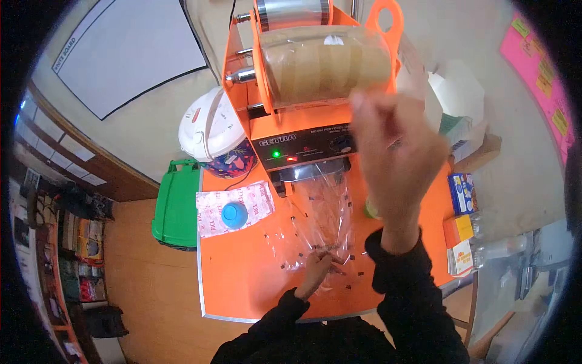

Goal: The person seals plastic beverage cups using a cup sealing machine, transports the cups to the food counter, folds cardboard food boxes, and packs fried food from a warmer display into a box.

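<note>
An orange sealing machine (303,121) stands at the back of the orange table, carrying a large roll of clear film (327,64). Clear plastic film (327,206) hangs from its front and spreads over the table. My left hand (318,271) pinches the lower end of this film near the table's front. Raised in front of the machine's right side is my right hand (397,145), blurred, with its fingers curled together; whether anything is between them cannot be made out. A green item (371,209) is partly hidden behind my right wrist.
A blue cup (234,215) sits on a pink and white printed sheet (259,199) at the left. Beyond are a white-lidded rice cooker (209,130) and a green bin (176,206). Small boxes (459,232) line the table's right edge.
</note>
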### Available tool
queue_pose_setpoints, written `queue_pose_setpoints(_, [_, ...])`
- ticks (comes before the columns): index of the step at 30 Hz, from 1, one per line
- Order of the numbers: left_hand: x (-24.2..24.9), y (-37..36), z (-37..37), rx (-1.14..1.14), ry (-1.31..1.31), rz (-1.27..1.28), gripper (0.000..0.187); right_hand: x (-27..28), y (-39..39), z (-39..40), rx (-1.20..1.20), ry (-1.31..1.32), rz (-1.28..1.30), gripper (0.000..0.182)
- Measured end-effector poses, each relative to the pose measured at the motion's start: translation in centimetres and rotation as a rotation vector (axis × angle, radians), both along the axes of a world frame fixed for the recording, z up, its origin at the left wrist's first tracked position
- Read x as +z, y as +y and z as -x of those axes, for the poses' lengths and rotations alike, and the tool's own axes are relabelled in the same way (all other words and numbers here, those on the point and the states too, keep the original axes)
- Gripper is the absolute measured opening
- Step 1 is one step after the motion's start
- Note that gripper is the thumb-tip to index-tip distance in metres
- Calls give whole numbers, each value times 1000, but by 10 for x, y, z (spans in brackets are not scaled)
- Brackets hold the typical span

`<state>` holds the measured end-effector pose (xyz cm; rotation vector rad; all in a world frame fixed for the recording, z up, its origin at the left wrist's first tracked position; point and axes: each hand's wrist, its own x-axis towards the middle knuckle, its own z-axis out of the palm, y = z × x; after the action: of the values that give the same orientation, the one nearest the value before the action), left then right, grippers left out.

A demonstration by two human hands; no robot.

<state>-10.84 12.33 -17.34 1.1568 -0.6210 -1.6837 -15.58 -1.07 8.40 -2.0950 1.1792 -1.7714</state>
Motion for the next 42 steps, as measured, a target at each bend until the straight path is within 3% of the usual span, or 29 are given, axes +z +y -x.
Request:
queue_pose_setpoints(1, [2, 0, -1, -35, 24, -25, 32, 14, -8, -2, 3, 1, 7, 12])
queue_pose_setpoints(3, [-10, 2, 3, -19, 54, -59, 33, 45, -47, -14, -35, 191, 348, 12])
queue_pose_setpoints(4, [-17, 3, 4, -5, 83, -102, 34, 50, -64, -22, -34, 190, 356, 12])
queue_pose_setpoints(6, [-8, 5, 3, 1, 119, -86, 34, 46, -88, -36, -33, 653, 421, 20])
queue_pose_setpoints(9, [6, 6, 2, 5, 174, -105, 35, 35, -84, -28, 20, 705, 504, 30])
queue_pose_setpoints(10, [9, 6, 2, 4, 194, -139, 36, 30, -79, -27, 22, 706, 509, 30])
queue_pose_setpoints(12, [1, 5, -3, -6, 179, -121, 33, 19, -69, -27, -55, 450, 523, 37])
queue_pose_setpoints(15, [5, 4, -10, -9, 202, -95, 33, 7, -69, -26, -80, 415, 599, 44])
queue_pose_setpoints(22, [12, 1, -12, -26, 198, -27, 37, 22, -56, -22, -52, 401, 585, 40])
queue_pose_setpoints(24, [14, 3, -11, -6, 226, -67, 36, 50, -52, -23, -63, 591, 313, 36])
queue_pose_setpoints(27, [10, 6, -10, -20, 234, -82, 34, 75, -85, -50, -212, 586, 90, 35])
queue_pose_setpoints(30, [8, 6, -10, -52, 209, -69, 36, 64, -91, -58, -28, 683, 39, 42])
queue_pose_setpoints(34, [12, 9, -13, -49, 316, -83, 37, 52, -69, -49, -40, 685, -13, 45])
queue_pose_setpoints(36, [13, 7, -14, -27, 297, -88, 34, 31, -76, -49, -162, 494, 427, 33])
queue_pose_setpoints(42, [28, 8, -20, -21, 231, -38, 31, 12, -83, -48, -204, 297, 740, 27])
